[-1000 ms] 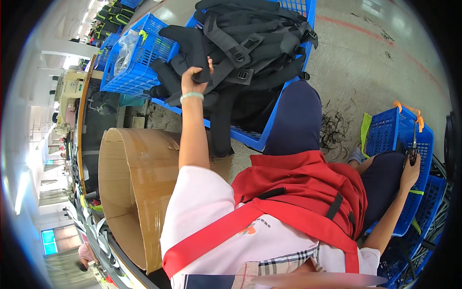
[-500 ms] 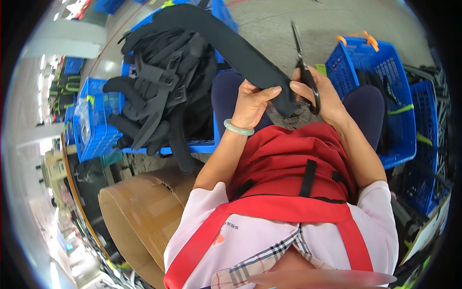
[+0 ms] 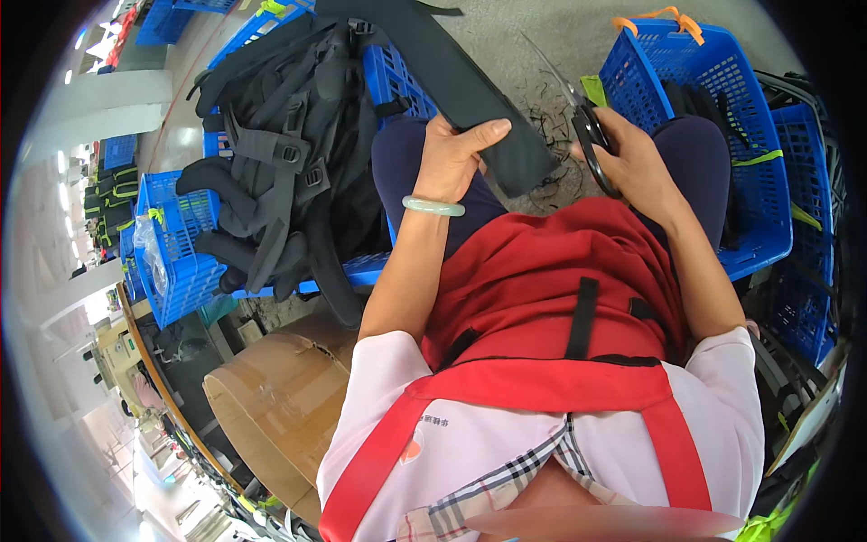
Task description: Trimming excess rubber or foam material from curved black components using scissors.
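My left hand (image 3: 458,155) grips a black padded strap (image 3: 461,86) near its lower end, thumb on top and fingers underneath. From there the strap runs up and to the left, past the picture's top edge. Black-handled scissors (image 3: 591,135) are in my right hand (image 3: 629,164), just right of the strap's end and apart from it. Their blades point up and to the left; they look closed or nearly so. To the left, a heap of similar black straps with buckles (image 3: 289,154) fills a blue crate (image 3: 397,77).
A blue crate (image 3: 768,194) with orange ties and dark pieces inside stands by my right knee, another behind it. At left are a smaller blue crate (image 3: 194,257) and an open cardboard box (image 3: 280,397). Dark scraps (image 3: 551,117) litter the floor between my knees.
The scissors and my right hand have drawn away to the right from the strap's end. My left hand has shifted slightly left with the strap, whose end now hangs free.
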